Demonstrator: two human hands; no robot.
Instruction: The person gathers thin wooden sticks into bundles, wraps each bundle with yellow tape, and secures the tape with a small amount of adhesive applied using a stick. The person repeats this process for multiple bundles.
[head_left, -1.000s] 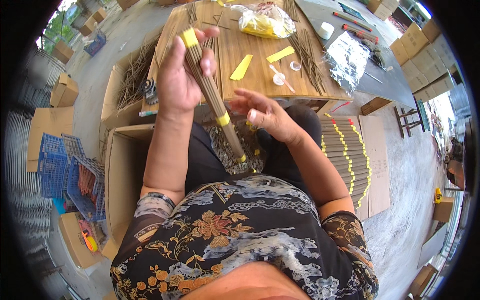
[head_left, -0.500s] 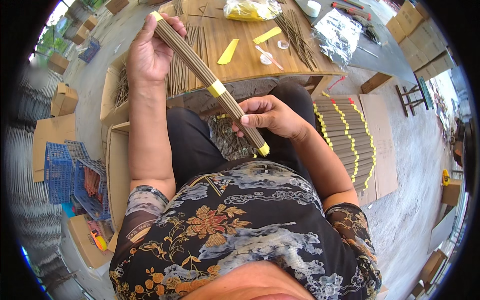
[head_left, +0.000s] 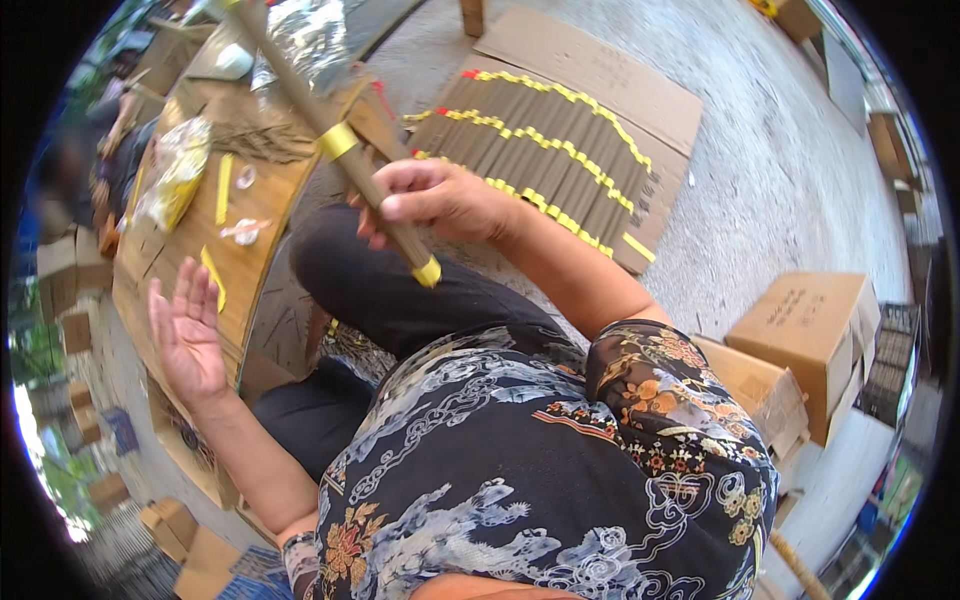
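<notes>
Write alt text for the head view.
The right hand grips a banded bundle of brown sticks; the left hand is open, empty, beside a wooden table. Finished bundles lie on cardboard on the floor.

This looks like a small workshop w/ a bare concrete floor [head_left: 800,170], where stick bundles get made by hand. Rows of brown stick bundles [head_left: 545,160] w/ yellow bands lie side by side on a flat cardboard sheet [head_left: 610,85] on the floor. A low wooden tabletop [head_left: 250,215] has yellow paper strips [head_left: 223,188], a clear bag of yellow stuff [head_left: 175,175] & loose sticks [head_left: 262,142] on it. Brown cardboard boxes [head_left: 800,340] sit near the person & more stand along the edges. It's a place for work & packing, not a home room.
</notes>
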